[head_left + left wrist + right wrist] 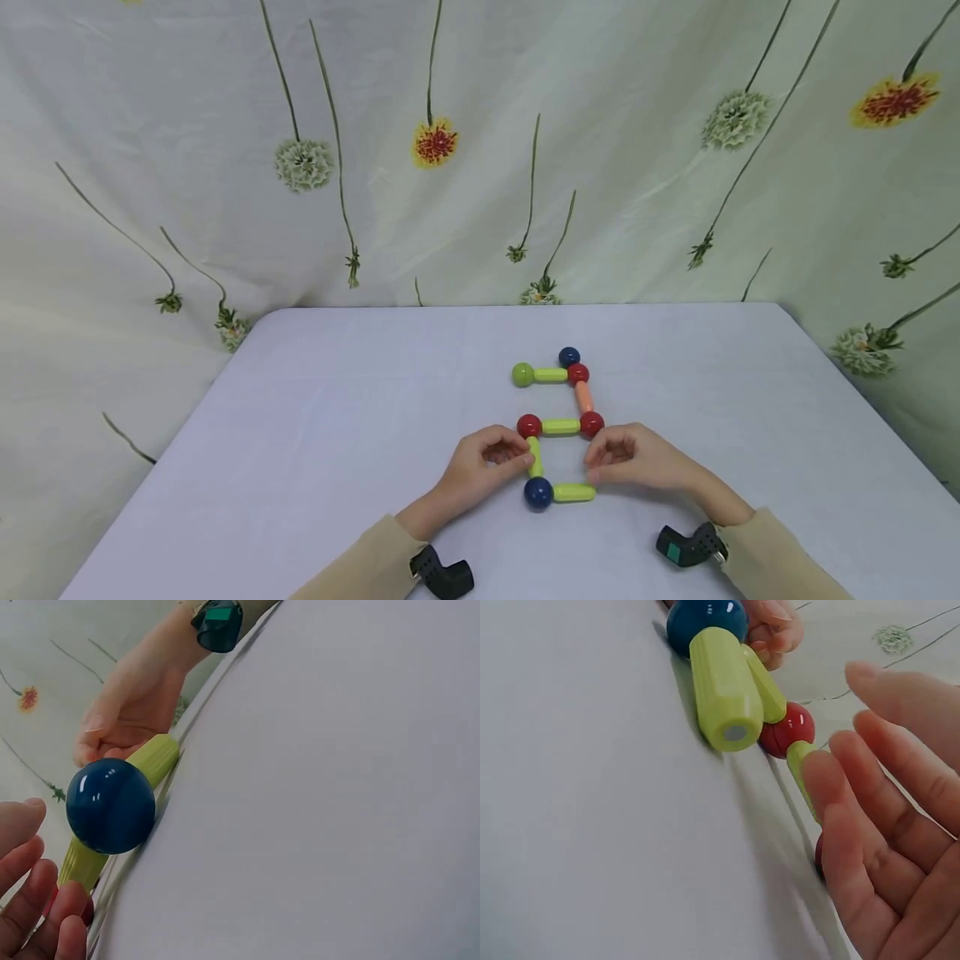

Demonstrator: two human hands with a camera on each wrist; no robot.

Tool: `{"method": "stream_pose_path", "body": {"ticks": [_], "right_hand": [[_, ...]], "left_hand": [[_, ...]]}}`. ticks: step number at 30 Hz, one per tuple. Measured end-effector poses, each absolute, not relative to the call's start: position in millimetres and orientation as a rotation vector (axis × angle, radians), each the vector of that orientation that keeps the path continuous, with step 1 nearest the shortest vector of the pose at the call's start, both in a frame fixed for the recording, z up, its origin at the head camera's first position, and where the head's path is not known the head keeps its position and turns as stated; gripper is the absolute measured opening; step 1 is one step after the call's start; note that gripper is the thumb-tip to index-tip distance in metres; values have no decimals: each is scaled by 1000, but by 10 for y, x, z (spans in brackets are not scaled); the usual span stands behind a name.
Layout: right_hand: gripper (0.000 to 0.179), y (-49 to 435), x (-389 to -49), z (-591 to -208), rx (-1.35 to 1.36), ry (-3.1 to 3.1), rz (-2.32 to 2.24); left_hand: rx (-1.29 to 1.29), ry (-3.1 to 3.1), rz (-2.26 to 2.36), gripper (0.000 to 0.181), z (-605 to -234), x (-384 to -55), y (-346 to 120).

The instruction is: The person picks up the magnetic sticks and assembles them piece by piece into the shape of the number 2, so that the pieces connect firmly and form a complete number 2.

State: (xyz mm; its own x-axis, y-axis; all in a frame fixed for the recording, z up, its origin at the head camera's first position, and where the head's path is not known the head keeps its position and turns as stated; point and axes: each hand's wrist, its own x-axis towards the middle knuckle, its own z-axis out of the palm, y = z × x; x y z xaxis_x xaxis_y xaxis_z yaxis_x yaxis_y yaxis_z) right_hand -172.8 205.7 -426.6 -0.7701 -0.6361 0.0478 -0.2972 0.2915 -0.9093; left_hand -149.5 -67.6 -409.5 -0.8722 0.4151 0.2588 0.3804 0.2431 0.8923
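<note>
On the white table lies a figure of magnetic balls and rods. My left hand (pixel 486 458) is beside its near left side, thumb and fingertips overlapping the upright green rod (pixel 535 457) just below a red ball (pixel 528 427). Thumb and fingers are apart in the left wrist view. A large blue ball (pixel 111 806) joins that rod to the near green rod (pixel 573 492), whose free end shows a grey tip in the right wrist view. Close to this end is my right hand (pixel 637 457), fingers loosely bent and nothing between them, below another red ball (pixel 592 423).
A green rod (pixel 561 427) links the two red balls. Farther back, an orange rod (pixel 584 397) leads to a third red ball (pixel 578 374), which adjoins a small blue ball (pixel 569 357) and a green rod (pixel 551 375) ending in a green ball (pixel 522 374). Flowered cloth (pixel 615 150) hangs behind the table.
</note>
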Motion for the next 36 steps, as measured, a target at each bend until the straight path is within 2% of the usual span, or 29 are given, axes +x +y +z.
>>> {"method": "stream_pose_path", "body": {"ticks": [8,15,20,30,36], "right_hand": [[19,2083,-1866,-4139,-702,2368,-1609],[28,2074,-2103,-4010,-572,2537,-1635],[32,2025,-2297,-3994,-496,2679,-1589],[50,1870,-2674,-3996,-254,2742,-1498],[50,1798,-2788,-4044,-159,2699,-1507]], "left_hand": [[854,2373,1742,15,-4101,-1370,-710],[887,2324,1727,17,-4428,-1446,-768],[932,2318,1727,18,-4432,-1431,-773],[1006,2322,1699,20,-4468,-1450,-782],[1011,2315,1689,20,-4466,-1447,-789]]}}
